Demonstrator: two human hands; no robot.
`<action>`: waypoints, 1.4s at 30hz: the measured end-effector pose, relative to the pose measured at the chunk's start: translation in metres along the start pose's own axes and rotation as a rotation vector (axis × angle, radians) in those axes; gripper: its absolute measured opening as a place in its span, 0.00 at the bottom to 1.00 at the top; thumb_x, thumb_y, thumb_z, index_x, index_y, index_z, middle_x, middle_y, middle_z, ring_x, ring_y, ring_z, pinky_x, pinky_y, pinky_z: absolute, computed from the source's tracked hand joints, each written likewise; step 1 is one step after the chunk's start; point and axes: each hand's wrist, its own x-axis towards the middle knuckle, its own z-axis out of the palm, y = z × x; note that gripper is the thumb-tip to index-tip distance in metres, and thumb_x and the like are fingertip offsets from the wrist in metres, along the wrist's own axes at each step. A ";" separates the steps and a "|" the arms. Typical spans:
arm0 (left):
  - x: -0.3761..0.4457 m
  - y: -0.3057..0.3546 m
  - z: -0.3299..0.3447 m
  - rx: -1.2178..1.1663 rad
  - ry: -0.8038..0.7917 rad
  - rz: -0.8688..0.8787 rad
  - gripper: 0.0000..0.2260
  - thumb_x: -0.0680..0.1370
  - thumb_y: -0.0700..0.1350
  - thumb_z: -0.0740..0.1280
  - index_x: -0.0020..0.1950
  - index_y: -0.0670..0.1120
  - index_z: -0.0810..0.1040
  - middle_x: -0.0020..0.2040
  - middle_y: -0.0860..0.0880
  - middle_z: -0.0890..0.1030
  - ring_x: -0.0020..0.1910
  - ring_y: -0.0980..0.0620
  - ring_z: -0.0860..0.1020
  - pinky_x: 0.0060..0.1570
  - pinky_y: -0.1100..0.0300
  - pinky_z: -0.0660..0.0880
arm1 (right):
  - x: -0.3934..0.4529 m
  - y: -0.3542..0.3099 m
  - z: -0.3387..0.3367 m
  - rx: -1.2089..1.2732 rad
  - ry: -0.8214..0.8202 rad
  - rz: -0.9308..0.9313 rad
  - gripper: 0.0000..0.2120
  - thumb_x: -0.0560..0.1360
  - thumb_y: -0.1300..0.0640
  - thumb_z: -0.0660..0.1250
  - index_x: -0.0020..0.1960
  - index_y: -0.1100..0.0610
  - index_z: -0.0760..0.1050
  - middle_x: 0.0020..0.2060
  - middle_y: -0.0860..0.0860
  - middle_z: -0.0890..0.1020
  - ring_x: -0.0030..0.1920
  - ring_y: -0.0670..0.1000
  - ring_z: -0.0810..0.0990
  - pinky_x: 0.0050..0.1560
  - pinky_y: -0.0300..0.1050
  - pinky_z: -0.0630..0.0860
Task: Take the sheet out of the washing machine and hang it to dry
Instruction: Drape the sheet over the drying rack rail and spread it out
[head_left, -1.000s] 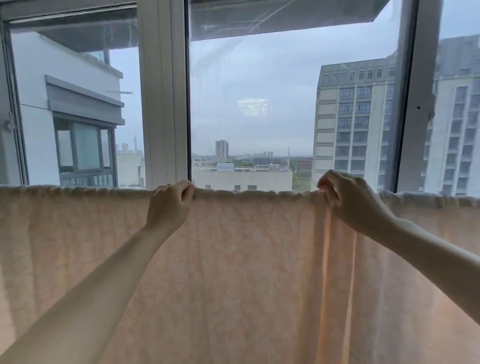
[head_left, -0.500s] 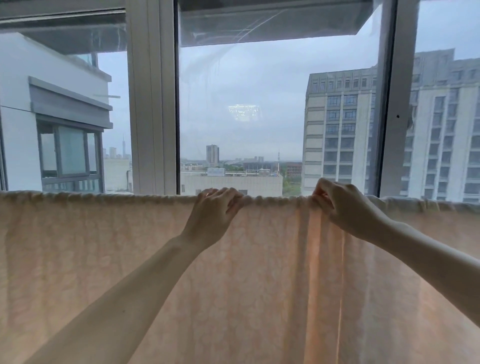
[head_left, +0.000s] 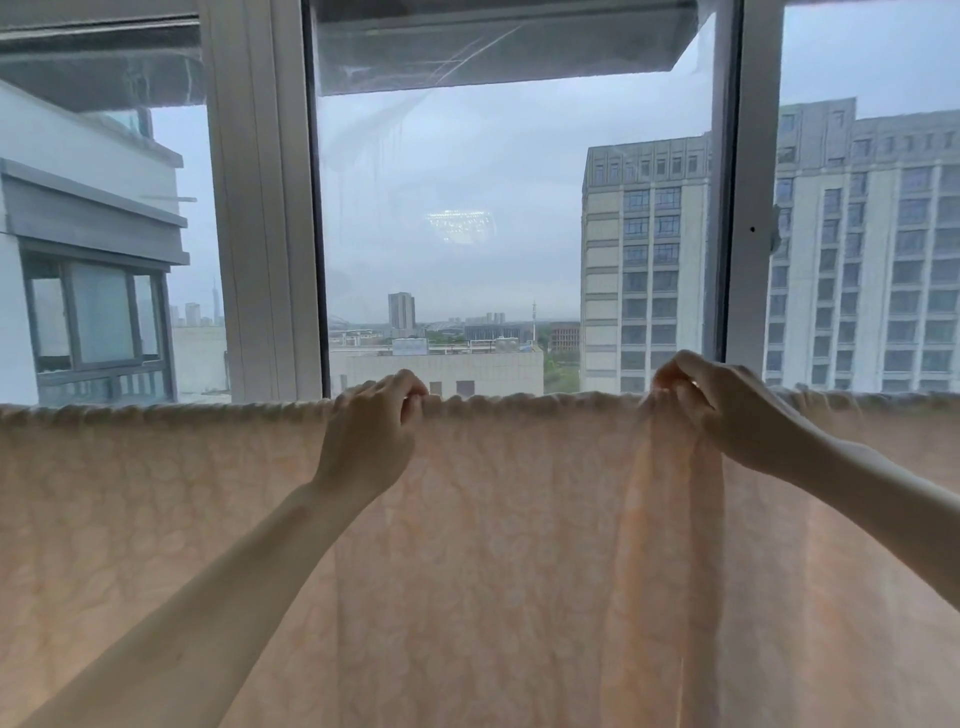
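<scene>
sheet (head_left: 493, 545) hangs before window (head_left: 519, 208) | left hand (head_left: 371, 431), right hand (head_left: 727, 410) pinch top edge | rail seemingly hidden beneath

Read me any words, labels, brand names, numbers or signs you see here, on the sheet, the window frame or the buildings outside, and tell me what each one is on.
No text can be read anywhere in this view.
Sheet: only a faint woven pattern, no label or tag showing.
Window frame: plain, no sticker or brand.
Buildings outside: no signs legible; anything on the distant rooftops is too small and hazy to tell.
</scene>
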 end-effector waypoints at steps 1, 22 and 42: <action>0.000 0.005 0.002 -0.010 -0.014 0.029 0.06 0.81 0.46 0.59 0.50 0.50 0.76 0.41 0.57 0.79 0.45 0.51 0.77 0.56 0.48 0.72 | -0.002 0.005 -0.002 0.004 0.010 0.005 0.09 0.79 0.66 0.59 0.55 0.58 0.74 0.45 0.46 0.79 0.30 0.36 0.77 0.31 0.24 0.70; 0.002 0.181 0.095 0.097 -0.115 0.079 0.20 0.80 0.62 0.51 0.53 0.53 0.78 0.48 0.56 0.81 0.50 0.51 0.77 0.56 0.51 0.68 | -0.003 0.105 -0.041 0.031 -0.050 -0.259 0.06 0.82 0.60 0.54 0.46 0.57 0.65 0.33 0.52 0.76 0.30 0.52 0.76 0.32 0.52 0.77; 0.007 0.271 0.133 0.043 -0.166 0.130 0.15 0.81 0.56 0.59 0.64 0.53 0.74 0.56 0.56 0.79 0.57 0.52 0.75 0.66 0.49 0.62 | -0.042 0.201 -0.093 0.054 -0.053 -0.267 0.09 0.79 0.52 0.63 0.54 0.56 0.76 0.45 0.49 0.83 0.40 0.46 0.82 0.42 0.47 0.82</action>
